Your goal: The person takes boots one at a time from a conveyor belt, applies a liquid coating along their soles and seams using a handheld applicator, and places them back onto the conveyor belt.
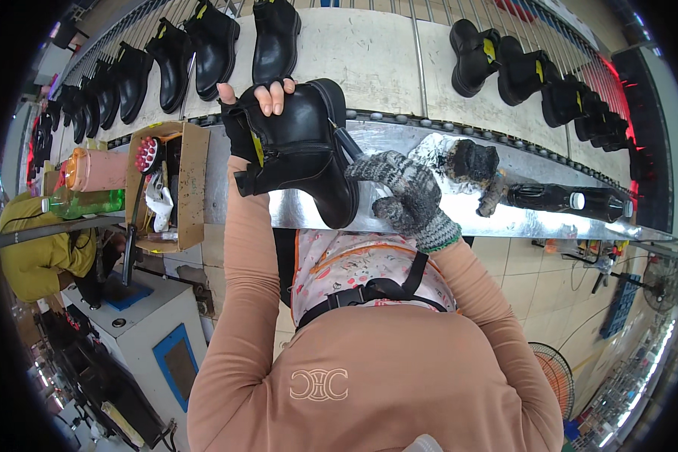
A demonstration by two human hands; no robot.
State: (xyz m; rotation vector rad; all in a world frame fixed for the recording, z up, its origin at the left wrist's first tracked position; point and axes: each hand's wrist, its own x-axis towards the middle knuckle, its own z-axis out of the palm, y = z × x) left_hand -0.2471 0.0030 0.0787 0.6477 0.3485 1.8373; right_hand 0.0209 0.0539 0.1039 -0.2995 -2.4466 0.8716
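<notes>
A black ankle boot (294, 143) hangs over the metal ledge, its toe pointing down toward me and its sole edge facing right. My bare left hand (271, 98) is closed on it, with fingertips showing over the upper; the rest of that hand is hidden behind the boot. My right hand (408, 194), in a grey knitted glove, is closed around a slim dark tool (346, 143). Its tip meets the boot along the sole edge; the tool's exact kind cannot be made out.
Beyond the ledge (377, 135), a conveyor (361, 45) carries black boots on both sides. At left stands a cardboard box (194, 181) with a brush (147, 154). At right lie a blackened sponge (471, 160) on white cloth and dark bottles (539, 197). Another person (34, 248) bends at far left.
</notes>
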